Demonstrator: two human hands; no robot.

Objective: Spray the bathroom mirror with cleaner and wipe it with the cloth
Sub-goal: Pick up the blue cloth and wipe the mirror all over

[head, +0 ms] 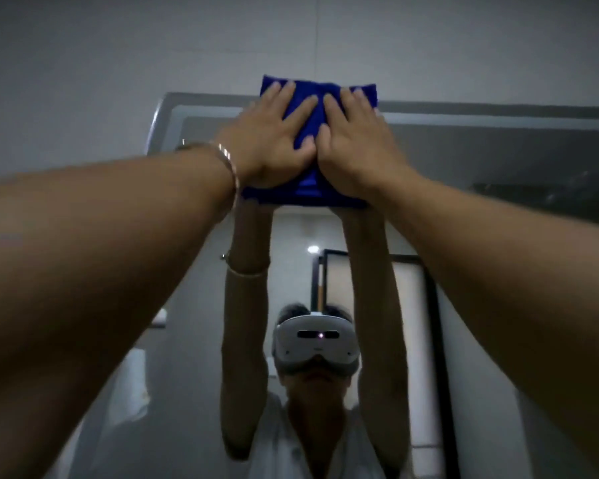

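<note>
Nearest me are the person's 2 bare forearms, reaching up and away from 7 and 5 o'clock toward the middle of the view. A thin metal bangle (pixel 229 164) circles the left wrist.

Past the wrists, the left hand (pixel 269 140) and right hand (pixel 351 143) lie side by side, touching at the thumbs. Both are flat, fingers spread, palms pressing the blue cloth (pixel 314 98) against the glass. Neither hand pinches or bunches it; they simply hold it down with open palms. The cloth is folded into a rough square, and its top edge at 12 o'clock pokes just over the mirror's upper frame.

Behind the cloth is the mirror (pixel 498 157), its pale top frame running from 10 o'clock across to 2 o'clock. In the glass, the reflection shows raised arms and a white headset at 6 o'clock, with a dark-framed doorway at 4 o'clock. Beyond the frame, grey wall tile fills the top of the view.

I see no spray bottle anywhere, and I cannot tell whether the glass is wet. My read is that the wiping step is in hand, at the mirror's very top. The next move probably calls for even pressure from both palms while drawing the cloth down toward 6 o'clock or sideways along the frame, keeping it flat so it does not slip off the upper edge.
</note>
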